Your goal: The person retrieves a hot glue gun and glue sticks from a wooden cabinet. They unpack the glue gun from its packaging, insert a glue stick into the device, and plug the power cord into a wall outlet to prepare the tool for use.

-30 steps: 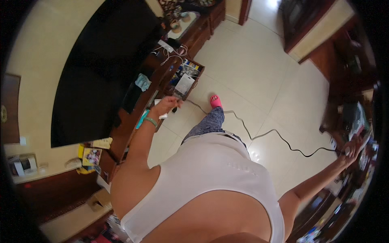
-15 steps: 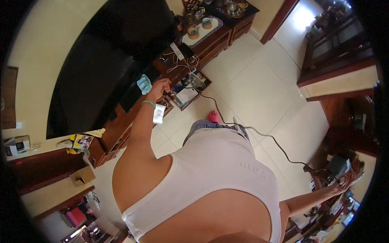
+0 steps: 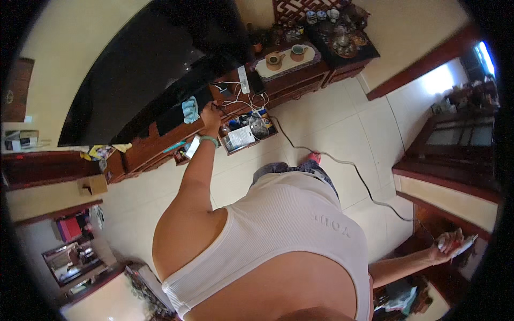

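My left hand is at the front edge of the dark wooden TV cabinet, beside a crumpled light-blue cloth. Its fingers are closed around the end of a black cord; the exact end is hidden in the grip. From there the cord passes over an open drawer and trails across the floor to the right. Far out at the right, my right hand is closed on a slim white handheld appliance, where the cord leads. Its exact kind cannot be made out.
A large black television stands over the cabinet. Behind the drawer lie a white power strip and tangled white cables. Cups rest on a runner farther right. A second, smaller drawer is pulled out left of my forearm.
The whole view has shifted as my body turned. My left hand stays at the cabinet edge by the cloth, and my right hand still holds the white appliance out to the right.
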The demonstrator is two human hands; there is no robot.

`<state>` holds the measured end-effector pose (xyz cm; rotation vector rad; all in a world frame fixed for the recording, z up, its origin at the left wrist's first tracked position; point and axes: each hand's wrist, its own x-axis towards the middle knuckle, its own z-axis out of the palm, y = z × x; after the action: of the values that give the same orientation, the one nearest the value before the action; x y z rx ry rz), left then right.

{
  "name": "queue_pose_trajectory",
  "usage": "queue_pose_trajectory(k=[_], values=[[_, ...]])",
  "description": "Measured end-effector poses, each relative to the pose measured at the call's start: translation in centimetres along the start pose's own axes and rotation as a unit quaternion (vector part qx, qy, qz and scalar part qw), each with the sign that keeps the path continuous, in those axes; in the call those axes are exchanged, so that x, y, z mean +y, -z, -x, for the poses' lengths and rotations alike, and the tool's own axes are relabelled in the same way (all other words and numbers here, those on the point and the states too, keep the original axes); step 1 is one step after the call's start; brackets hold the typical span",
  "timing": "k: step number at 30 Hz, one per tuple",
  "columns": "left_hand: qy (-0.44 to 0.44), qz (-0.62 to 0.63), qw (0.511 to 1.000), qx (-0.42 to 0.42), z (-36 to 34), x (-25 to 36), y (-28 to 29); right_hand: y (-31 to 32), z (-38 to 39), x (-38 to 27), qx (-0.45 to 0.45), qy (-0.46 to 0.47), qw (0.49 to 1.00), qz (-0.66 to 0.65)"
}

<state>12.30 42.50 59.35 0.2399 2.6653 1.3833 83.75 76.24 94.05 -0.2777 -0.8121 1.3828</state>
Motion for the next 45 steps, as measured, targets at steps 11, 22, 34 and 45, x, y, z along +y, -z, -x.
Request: queue_pose_trajectory(k=[11, 22, 34, 45], values=[[-0.022, -0.037, 0.992, 0.122, -5.6, 2.2, -11.7, -4.5, -13.2, 30.2, -0.16, -0.363, 0.917, -0.042], [-0.002, -0.265, 0.963, -0.049, -19.7, -10.0, -23.1, -8.8, -14.1, 43.6, -0.029, -0.479, 0.872, 0.094], [-0.053, -0.347, 0.936, -0.022, -25.0, -19.6, -27.3, -6.3, -15.4, 50.3, 0.054, -0.524, 0.844, 0.102], [-0.003, -0.353, 0.936, -0.011, -23.5, -14.8, -27.1, -4.5, -16.8, 50.7, -0.004, -0.547, 0.834, 0.064]])
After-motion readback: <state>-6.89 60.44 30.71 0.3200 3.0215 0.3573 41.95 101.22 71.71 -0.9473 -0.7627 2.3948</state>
